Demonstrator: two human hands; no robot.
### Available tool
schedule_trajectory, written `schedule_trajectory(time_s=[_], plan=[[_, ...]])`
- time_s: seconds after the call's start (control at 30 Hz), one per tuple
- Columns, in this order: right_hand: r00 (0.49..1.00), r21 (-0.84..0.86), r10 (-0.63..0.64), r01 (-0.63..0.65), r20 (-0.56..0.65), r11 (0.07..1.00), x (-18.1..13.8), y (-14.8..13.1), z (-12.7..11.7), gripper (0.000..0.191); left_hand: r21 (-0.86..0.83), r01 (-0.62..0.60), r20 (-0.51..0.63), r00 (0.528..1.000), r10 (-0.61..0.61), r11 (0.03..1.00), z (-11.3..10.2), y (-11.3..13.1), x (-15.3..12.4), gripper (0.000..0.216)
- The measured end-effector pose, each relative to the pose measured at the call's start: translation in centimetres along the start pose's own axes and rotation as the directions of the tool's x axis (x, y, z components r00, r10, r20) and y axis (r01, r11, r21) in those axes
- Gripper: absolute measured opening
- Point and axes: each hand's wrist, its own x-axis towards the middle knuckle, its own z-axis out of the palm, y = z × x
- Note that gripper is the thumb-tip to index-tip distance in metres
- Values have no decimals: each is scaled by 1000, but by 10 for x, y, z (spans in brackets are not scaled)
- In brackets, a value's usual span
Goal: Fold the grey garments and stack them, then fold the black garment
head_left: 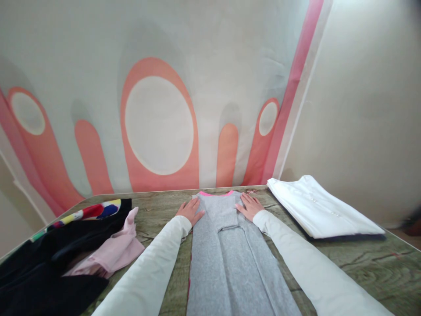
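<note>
A grey shirt point(210, 259) with a pink neckline lies lengthwise on the table before me, its sides folded inward and one sleeve lying across the upper middle. My left hand point(190, 211) rests flat at its upper left edge, fingers spread and touching the cloth. On the upper right edge, near the neckline, my right hand point(250, 206) lies flat with fingers stretched out. Neither hand grips anything. The lower end of the shirt runs out of the bottom of the view.
A stack of folded white clothes point(324, 208), dark at its base, sits on the right of the wood-patterned table point(371, 263). Black clothing point(75, 245) with a multicoloured print and a pink garment point(115, 250) lie loosely on the left. Behind the table stands a patterned backdrop point(210, 66).
</note>
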Motion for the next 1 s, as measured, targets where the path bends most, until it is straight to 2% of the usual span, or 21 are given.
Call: schedule_trajectory(time_s=[0.17,0.37,0.57,0.77,0.9,1.0], plan=[[995,48,70,-67,-67,997,4,10,5,60,16,17,27,999,-17,1000,2,-1,2,60],[958,302,190,-120,-213,946,16,33,5,42,5,17,-20,1000,-16,1000,5,-3,1,59],[944,378,263,-174,-198,909,43,39,3,36,-23,77,-106,991,-79,997,15,-11,9,57],[925,382,347,-268,-154,884,72,41,5,46,-35,115,-118,986,-118,993,19,-13,11,54],[930,398,342,-266,-133,878,77,43,10,47,-63,118,-118,985,-124,991,17,-10,8,53],[933,423,331,-244,-144,873,73,43,15,41,-157,130,-141,978,-152,979,11,-13,13,46]])
